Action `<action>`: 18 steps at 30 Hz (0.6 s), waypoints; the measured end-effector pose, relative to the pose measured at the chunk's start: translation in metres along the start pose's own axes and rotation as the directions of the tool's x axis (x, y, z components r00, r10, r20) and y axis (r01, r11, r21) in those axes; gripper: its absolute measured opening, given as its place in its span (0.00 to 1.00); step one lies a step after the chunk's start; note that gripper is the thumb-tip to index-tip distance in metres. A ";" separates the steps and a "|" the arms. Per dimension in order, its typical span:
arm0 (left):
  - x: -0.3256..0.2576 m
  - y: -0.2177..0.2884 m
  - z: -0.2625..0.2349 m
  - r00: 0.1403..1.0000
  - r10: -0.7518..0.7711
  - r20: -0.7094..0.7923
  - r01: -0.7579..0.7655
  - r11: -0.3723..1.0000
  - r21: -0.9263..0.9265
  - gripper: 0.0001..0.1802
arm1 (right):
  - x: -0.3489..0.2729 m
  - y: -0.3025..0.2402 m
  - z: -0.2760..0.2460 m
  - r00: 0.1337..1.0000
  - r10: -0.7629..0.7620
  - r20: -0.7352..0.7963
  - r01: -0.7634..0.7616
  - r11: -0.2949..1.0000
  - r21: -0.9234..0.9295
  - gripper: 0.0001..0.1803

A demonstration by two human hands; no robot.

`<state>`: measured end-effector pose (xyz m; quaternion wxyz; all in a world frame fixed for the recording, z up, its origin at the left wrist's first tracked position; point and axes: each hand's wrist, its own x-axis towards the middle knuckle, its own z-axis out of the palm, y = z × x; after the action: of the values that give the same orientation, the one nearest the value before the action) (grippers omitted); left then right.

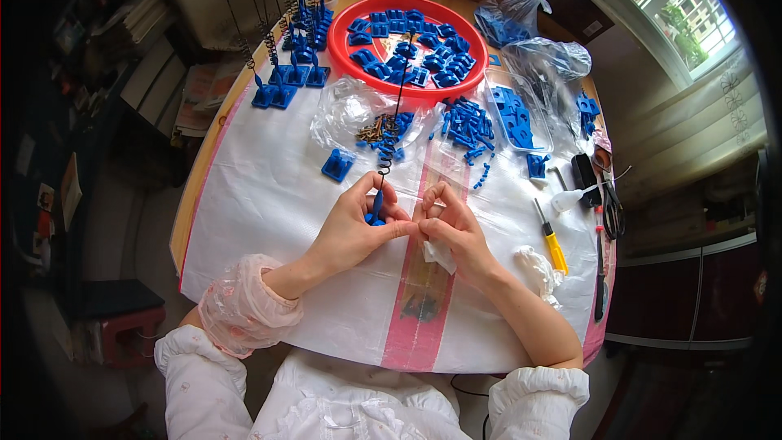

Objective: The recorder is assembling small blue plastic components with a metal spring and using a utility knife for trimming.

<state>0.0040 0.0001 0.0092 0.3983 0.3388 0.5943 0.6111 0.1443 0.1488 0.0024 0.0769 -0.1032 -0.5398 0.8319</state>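
While both hands meet near the middle of the table, the left hand pinches a small blue plastic piece from which a thin spring-wound rod rises toward the red tray of blue parts at the far edge. Touching it fingertip to fingertip, the right hand is curled narrow over a scrap of white paper. A yellow-handled screwdriver lies near the right edge, and finished rods on blue bases stand at the far left corner.
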 end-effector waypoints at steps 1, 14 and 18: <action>0.001 -0.001 0.000 1.000 0.007 -0.008 -0.007 1.000 0.000 0.21 | 0.000 -0.001 0.001 1.000 0.003 -0.022 -0.003 1.000 -0.009 0.13; -0.003 0.002 0.002 0.997 0.020 -0.069 -0.015 0.997 0.076 0.24 | -0.003 0.005 0.011 0.970 -0.199 -0.141 0.139 0.926 -0.350 0.11; -0.004 0.003 0.003 0.995 0.031 -0.094 -0.020 0.994 0.109 0.25 | -0.006 0.009 0.011 0.961 -0.250 -0.121 0.164 0.863 -0.478 0.11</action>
<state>0.0085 -0.0019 0.0126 0.3426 0.3377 0.6403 0.5988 0.1468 0.1342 -0.0006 0.1871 -0.1339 -0.7216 0.6530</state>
